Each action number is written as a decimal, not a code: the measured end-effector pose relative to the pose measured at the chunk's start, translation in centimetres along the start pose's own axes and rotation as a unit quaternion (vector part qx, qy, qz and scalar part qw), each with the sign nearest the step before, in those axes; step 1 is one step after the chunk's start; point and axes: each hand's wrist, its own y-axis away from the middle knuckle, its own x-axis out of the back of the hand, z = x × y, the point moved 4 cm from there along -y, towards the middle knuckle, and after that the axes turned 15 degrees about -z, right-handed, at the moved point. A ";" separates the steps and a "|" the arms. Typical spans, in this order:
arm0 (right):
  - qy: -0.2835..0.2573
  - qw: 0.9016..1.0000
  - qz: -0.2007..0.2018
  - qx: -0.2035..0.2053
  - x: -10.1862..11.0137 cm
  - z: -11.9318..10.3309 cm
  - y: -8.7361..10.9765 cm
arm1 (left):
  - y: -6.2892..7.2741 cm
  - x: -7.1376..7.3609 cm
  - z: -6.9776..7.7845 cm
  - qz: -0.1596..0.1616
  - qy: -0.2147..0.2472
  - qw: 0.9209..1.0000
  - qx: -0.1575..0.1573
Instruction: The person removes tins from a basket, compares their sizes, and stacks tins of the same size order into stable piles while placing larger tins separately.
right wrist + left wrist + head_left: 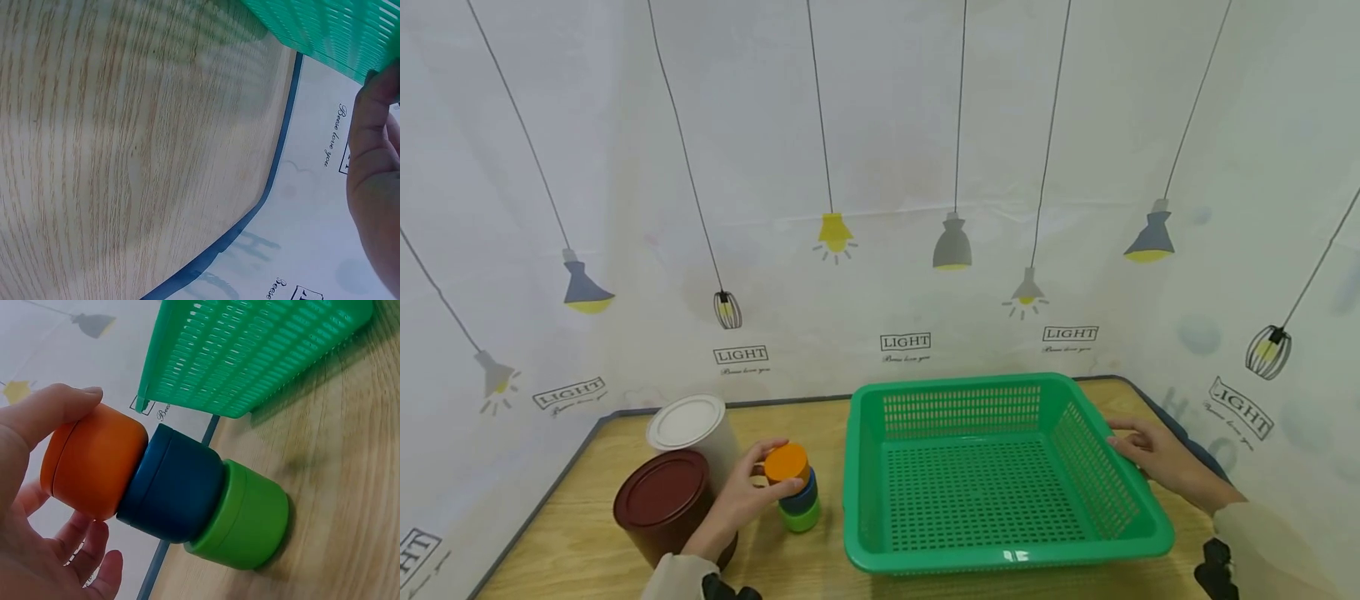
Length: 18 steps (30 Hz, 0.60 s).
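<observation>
Three small round lidded containers stand stacked on the wooden table: an orange one (100, 461) on top, a dark blue one (174, 484) in the middle and a green one (244, 515) at the bottom. My left hand (751, 490) holds the orange container between thumb and fingers. To the right of the stack is a large green plastic basket (1007, 553) with perforated walls and nothing inside. Its right rim is gripped by my right hand (1172, 458). In the right wrist view, that hand (375, 144) shows only partly, at the frame's edge.
Left of the stack stand a dark red-brown lidded canister (662, 492) and, behind it, a white lidded canister (688, 423). My left forearm passes in front of the red-brown one. A white sheet printed with lamps (895, 275) borders the table (572, 533) at the back and sides.
</observation>
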 end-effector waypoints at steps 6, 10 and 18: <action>0.016 1.000 0.014 0.022 -0.5 0.0 -0.2 | 0.0 0.2 -0.4 -0.003 0.015 1.000 0.024; 0.018 1.000 0.006 0.011 -0.5 0.1 -0.4 | 0.2 0.3 -0.8 -0.008 0.037 0.998 0.048; 0.113 0.993 0.014 0.009 0.2 -1.4 0.3 | 0.9 0.9 0.3 0.011 0.064 0.998 0.017</action>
